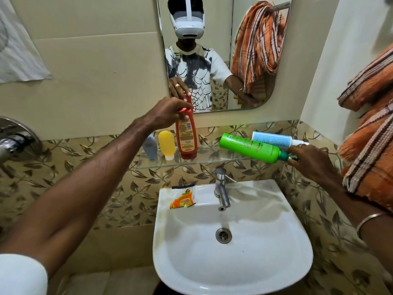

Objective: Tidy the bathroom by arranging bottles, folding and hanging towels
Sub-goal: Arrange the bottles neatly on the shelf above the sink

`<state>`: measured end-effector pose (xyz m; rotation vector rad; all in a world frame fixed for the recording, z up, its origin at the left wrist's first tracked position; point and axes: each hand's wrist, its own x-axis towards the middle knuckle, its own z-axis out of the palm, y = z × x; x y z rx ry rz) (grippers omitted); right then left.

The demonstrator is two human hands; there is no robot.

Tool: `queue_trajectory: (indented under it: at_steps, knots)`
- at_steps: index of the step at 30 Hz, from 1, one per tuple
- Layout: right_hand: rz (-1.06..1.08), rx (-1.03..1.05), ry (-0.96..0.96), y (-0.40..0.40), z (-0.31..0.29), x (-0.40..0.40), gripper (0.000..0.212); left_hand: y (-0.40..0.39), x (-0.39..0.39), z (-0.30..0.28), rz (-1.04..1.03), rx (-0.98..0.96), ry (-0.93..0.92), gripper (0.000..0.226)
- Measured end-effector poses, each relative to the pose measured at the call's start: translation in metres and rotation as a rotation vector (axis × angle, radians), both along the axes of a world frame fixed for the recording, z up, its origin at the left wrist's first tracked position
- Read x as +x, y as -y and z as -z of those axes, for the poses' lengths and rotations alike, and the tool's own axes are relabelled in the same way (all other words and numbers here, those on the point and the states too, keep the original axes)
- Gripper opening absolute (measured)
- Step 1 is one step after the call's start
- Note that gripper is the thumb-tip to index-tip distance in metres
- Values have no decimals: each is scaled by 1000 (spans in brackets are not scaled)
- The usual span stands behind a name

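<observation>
Glossy white sink [276, 273]; left hand [168, 111] pinches curvy red bottle [186, 135].

A glass shelf [212, 161] runs across the frame's centre, below a mirror [221, 50] and above a sink [234, 262] with its tap [222, 188]. Three bottles [167, 145] stand at the shelf's left; two more [253, 147] lie at its right. A sachet [182, 202] rests on the sink's rim, left of the tap. A towel [370, 135] hangs at right.
</observation>
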<state>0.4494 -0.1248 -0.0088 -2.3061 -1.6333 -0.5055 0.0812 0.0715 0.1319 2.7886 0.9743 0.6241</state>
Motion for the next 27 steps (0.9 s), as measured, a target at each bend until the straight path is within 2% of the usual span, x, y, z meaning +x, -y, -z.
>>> queue_trajectory:
  at_steps: [9,12,14,17,19,23,27]
  knots:
    - [-1,-19,14,-2,1,6,40,2,2,-8,-14,-66,-27,46]
    - [-4,-15,4,-1,1,6,36,5,1,-13,-19,-60,-21,55]
    - [-1,-18,5,1,1,5,35,11,4,-15,-8,106,-16,64]
    - [-16,-10,-14,2,-1,6,33,30,28,-7,28,430,-6,67]
    - [-34,-6,-24,3,-3,5,32,49,58,8,122,482,-21,65]
    - [-79,13,-57,8,-7,3,34,84,137,60,269,375,-190,74]
    - [-72,-42,-130,11,-3,2,34,98,197,114,149,372,-422,93]
